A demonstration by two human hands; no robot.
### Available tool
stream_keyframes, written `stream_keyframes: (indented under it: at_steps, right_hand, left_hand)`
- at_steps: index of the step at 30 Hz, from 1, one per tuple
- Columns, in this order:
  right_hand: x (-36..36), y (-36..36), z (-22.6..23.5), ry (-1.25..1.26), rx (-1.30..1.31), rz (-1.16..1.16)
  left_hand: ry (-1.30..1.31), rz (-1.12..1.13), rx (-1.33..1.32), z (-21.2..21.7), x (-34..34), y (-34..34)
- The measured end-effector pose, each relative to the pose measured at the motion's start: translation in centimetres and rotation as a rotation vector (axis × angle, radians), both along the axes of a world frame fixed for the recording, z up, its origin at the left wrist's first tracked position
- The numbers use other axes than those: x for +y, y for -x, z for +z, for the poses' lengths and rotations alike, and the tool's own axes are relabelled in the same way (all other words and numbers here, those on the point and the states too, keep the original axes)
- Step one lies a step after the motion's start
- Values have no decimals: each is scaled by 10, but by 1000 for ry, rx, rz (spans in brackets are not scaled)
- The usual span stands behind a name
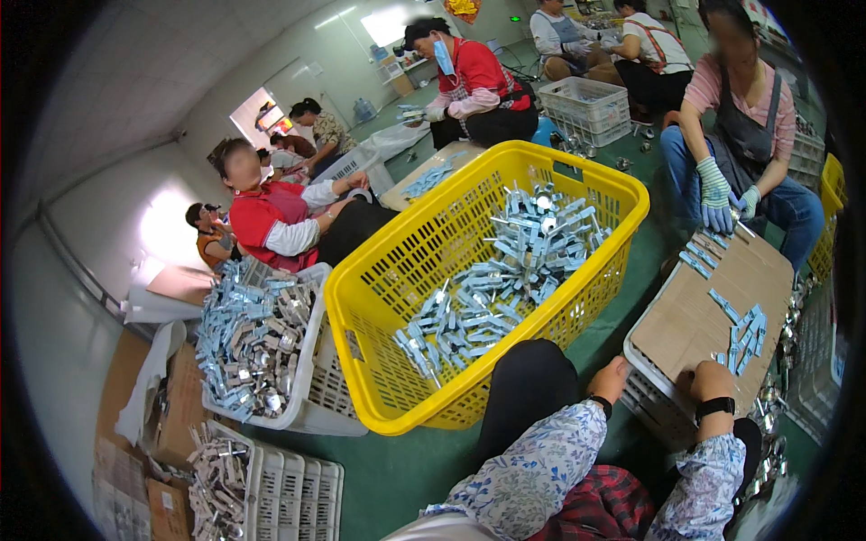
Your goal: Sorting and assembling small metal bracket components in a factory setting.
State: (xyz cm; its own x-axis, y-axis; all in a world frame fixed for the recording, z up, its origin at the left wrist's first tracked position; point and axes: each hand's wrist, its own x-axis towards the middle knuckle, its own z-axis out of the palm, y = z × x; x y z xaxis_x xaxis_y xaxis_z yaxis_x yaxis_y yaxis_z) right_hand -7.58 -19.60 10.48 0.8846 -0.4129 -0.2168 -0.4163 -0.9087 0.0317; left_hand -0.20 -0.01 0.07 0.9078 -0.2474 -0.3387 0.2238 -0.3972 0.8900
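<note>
Left hand at crate, right hand by blue pieces on cardboard, cannot tell fingers' grip

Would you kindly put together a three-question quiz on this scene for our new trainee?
1. True or false: the person's left hand is inside the yellow plastic basket.

2. What lies on the cardboard sheet?
A: drinking cups
B: light-blue parts
C: rolls of tape

3. Fill in: the co-worker across the cardboard sheet wears striped ____ on both hands.

Key
1: False; it is by the near left corner of the cardboard sheet, outside the basket.
2: B
3: gloves
</note>
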Motion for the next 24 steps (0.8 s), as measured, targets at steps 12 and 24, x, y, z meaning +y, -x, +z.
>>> stream_keyframes:
  at_steps: [12, 24]
  right_hand:
    - [-1, 2, 0, 6, 10, -23]
    - [-4, 2, -12, 53, -35, 7]
  left_hand:
    - [-72, -43, 28, -6, -2, -2]
    - [5, -13, 16, -1, -1, 2]
